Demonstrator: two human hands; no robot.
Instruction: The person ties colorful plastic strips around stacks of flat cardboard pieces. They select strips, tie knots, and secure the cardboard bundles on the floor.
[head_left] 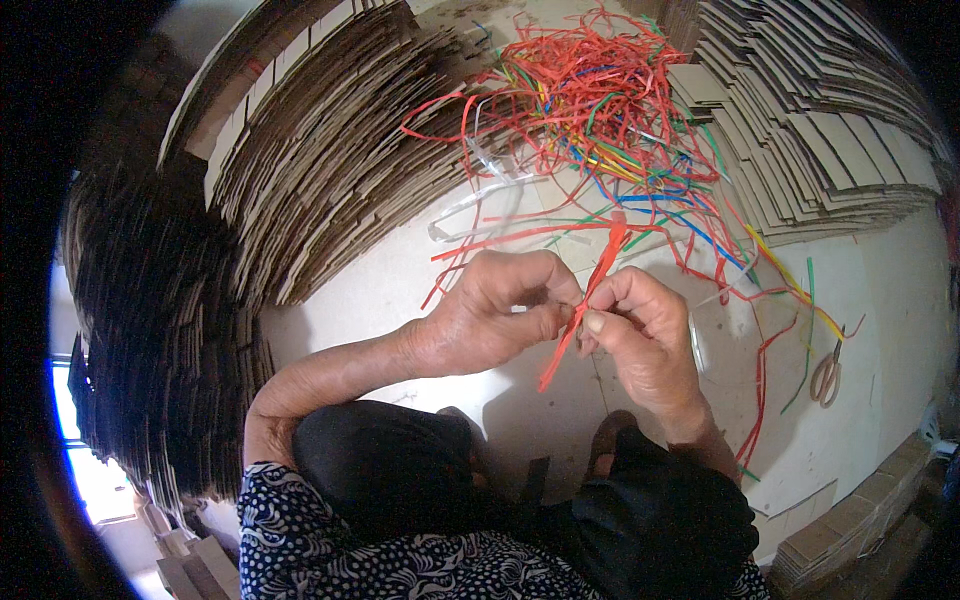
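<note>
My left hand (495, 312) and my right hand (640, 335) meet in the middle of the view, both pinching one red plastic strip (597, 285). The strip runs up toward a tangled heap of plastic strips (590, 110), mostly red with blue, yellow, green and clear ones, and its loose end hangs down between my hands. Both forearms rise from my lap, which is covered in black cloth (400, 470).
Tall stacks of flat cardboard sheets stand at the left (310, 170) and at the upper right (820, 130). A pair of scissors (828, 375) lies on the pale floor (380, 290) at the right. More cardboard (860, 530) sits at the lower right.
</note>
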